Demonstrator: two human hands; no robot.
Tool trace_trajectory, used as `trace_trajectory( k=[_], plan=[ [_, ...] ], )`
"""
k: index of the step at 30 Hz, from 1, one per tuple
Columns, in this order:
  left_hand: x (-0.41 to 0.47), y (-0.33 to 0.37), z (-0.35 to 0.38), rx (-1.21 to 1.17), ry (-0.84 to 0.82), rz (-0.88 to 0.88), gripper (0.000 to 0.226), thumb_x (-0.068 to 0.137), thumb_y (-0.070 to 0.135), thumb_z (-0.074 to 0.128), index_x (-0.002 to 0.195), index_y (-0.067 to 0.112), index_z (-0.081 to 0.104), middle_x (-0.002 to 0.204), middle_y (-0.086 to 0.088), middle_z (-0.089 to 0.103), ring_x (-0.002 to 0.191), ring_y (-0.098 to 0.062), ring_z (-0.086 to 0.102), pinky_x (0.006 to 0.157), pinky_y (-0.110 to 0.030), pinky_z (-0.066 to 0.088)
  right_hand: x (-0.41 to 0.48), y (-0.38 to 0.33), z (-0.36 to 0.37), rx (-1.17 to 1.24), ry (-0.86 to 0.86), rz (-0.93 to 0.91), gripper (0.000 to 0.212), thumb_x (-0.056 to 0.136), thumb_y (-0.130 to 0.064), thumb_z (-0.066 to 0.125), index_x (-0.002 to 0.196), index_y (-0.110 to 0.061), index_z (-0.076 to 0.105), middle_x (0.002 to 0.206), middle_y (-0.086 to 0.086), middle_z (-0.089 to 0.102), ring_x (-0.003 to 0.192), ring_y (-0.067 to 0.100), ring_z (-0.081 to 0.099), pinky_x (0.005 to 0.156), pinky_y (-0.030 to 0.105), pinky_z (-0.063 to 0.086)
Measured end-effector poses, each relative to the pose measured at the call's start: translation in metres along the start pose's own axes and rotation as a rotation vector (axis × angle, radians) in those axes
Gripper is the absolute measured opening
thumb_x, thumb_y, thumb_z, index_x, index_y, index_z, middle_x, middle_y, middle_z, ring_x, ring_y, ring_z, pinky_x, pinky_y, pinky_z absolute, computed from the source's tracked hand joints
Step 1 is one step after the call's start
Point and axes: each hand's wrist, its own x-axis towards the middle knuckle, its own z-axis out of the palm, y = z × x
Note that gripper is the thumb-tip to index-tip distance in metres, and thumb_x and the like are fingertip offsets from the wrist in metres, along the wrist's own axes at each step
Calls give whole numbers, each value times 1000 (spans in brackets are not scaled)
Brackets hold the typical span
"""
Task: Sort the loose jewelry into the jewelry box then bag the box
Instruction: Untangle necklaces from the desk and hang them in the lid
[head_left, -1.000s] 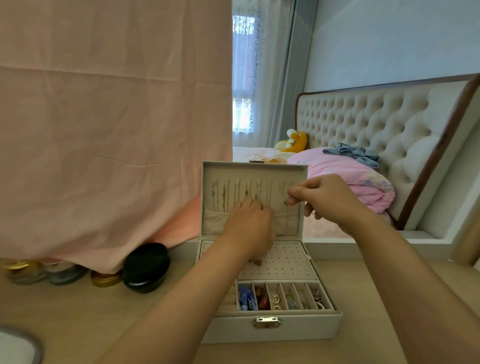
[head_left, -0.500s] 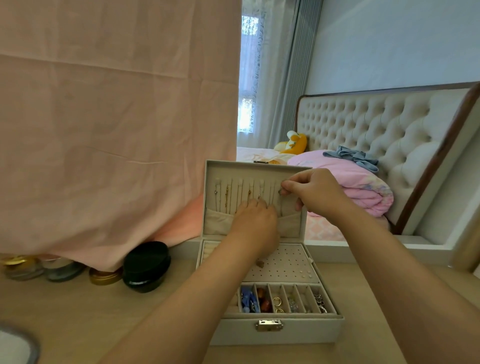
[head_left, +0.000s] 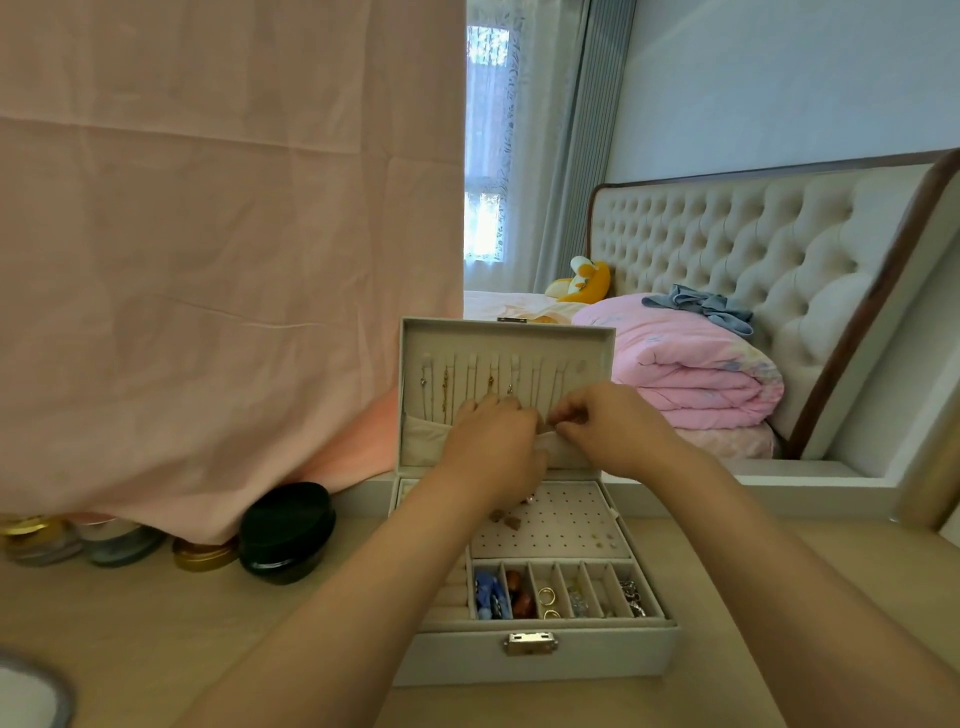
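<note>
A white jewelry box (head_left: 587, 654) stands open on the wooden table, its lid (head_left: 506, 332) upright with several thin necklaces (head_left: 447, 387) hanging inside. Both hands are at the fabric pocket (head_left: 421, 436) at the lid's foot. My left hand (head_left: 493, 441) has its fingers curled at the pocket's top edge. My right hand (head_left: 608, 426) pinches something small at that edge; a thin chain may be between the fingers, too fine to make out. The tray below holds rings, beads and earrings (head_left: 545, 597) in narrow compartments, behind them a dotted earring panel (head_left: 561, 525).
A pink cloth (head_left: 223, 234) hangs over the left, down to the table. Below its hem stand a black round tin (head_left: 285, 530) and several small jars (head_left: 119, 540). A bed with pink bedding (head_left: 696, 374) lies behind the table. A grey-rimmed object (head_left: 31, 691) shows at the bottom left.
My right hand has come down from the lid's top right corner to the pocket edge, next to my left hand. The left hand has stayed at the pocket.
</note>
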Motion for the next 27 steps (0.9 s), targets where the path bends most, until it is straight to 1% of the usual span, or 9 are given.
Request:
trace_trajectory(
  k=[2, 4, 7, 10, 14, 16, 18, 23, 27],
  plan=[
    [-1, 1, -2, 6, -2, -7, 38, 96, 35, 50, 132, 25, 59, 127, 1, 59, 120, -20, 48, 107, -40, 34, -5, 1, 1, 3, -31, -15, 25, 88, -20, 61, 106, -30, 76, 105, -13, 72, 97, 8, 64, 90, 35, 54],
    [-3, 5, -6, 1, 2, -14, 40, 97, 36, 52, 135, 26, 56, 130, 2, 59, 122, -20, 49, 108, -40, 35, -12, 3, -4, 69, -4, -30, 23, 89, -21, 64, 107, -30, 75, 105, -15, 71, 97, 5, 64, 90, 29, 52],
    [-8, 18, -15, -50, 48, -5, 43, 97, 37, 54, 140, 30, 51, 135, 5, 58, 124, -17, 51, 108, -40, 37, -32, 12, -22, 165, 80, -53, 16, 92, -23, 68, 106, -29, 74, 103, -16, 69, 75, -9, 61, 74, 16, 45],
    [-16, 45, -22, -138, 74, 34, 38, 99, 37, 53, 136, 30, 55, 129, 8, 61, 119, -16, 53, 104, -38, 42, -61, 26, -40, 177, 88, -33, 13, 92, -26, 68, 102, -31, 74, 98, -16, 69, 67, -10, 60, 69, 19, 48],
    [-28, 91, -17, -227, -21, 77, 34, 99, 37, 53, 131, 29, 59, 118, 8, 66, 109, -16, 59, 93, -37, 51, -108, 51, -59, 149, -19, 75, 7, 91, -25, 69, 94, -28, 75, 91, -12, 71, 55, -8, 61, 58, 20, 48],
    [-32, 114, -10, -228, -89, 92, 33, 99, 38, 52, 129, 29, 60, 119, 6, 66, 109, -18, 60, 93, -37, 50, -133, 67, -65, 110, -88, 138, 8, 91, -26, 68, 94, -27, 75, 89, -10, 72, 58, 8, 68, 58, 30, 57],
    [-38, 135, -1, -213, -154, 125, 31, 99, 38, 51, 127, 28, 62, 119, 5, 66, 109, -19, 60, 91, -36, 51, -155, 84, -68, 83, -165, 192, 9, 92, -25, 68, 97, -27, 74, 90, -9, 72, 63, 16, 71, 67, 35, 60],
    [-50, 179, 24, -184, -283, 232, 31, 98, 35, 54, 126, 28, 64, 117, 8, 69, 111, -19, 61, 92, -35, 51, -194, 115, -72, 89, -267, 323, 11, 89, -21, 72, 98, -26, 74, 92, -7, 73, 64, 13, 69, 72, 38, 60],
    [-56, 211, 47, -146, -374, 284, 31, 98, 34, 55, 127, 30, 64, 120, 4, 65, 110, -21, 61, 92, -37, 51, -213, 140, -77, 36, -282, 442, 15, 84, -18, 77, 95, -27, 71, 92, -4, 72, 75, 14, 69, 64, 28, 57]
  ],
)
